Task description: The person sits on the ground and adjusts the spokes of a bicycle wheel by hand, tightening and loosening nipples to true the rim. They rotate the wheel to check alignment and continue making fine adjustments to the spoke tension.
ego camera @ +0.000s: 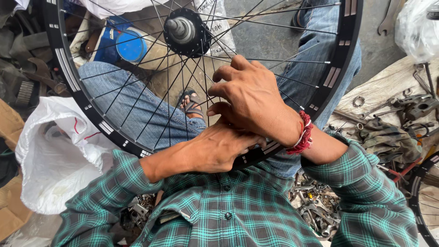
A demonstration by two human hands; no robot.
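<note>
- The bicycle wheel point(91, 110) rests across my lap, tilted, its black rim sweeping from the far left round to the near middle and up the right side.
- The rim is matte black with pale silver stripe markings set in short groups along its wall.
- Thin steel spokes cross one another in a laced pattern, running from the rim to the hub point(182, 28), which sits at the far middle, black-flanged with a grey metal axle end.
- My left hand point(215, 148) lies at the near part of the rim, fingers folded onto it where the spokes meet it; the other hand covers the fingertips, so I cannot tell how tightly they close.
- My right hand point(254, 103) sits just above and over the left, fingers curled narrow and pinched among the spokes near the rim; whether they grip one spoke I cannot tell.
- A red thread band point(305, 135) wraps my right wrist.
- Through the spokes show my blue jeans and a sandalled foot point(191, 104).
- A white plastic bag point(55, 155) lies left of the wheel; spanners and metal parts point(402, 110) lie on the right.
</note>
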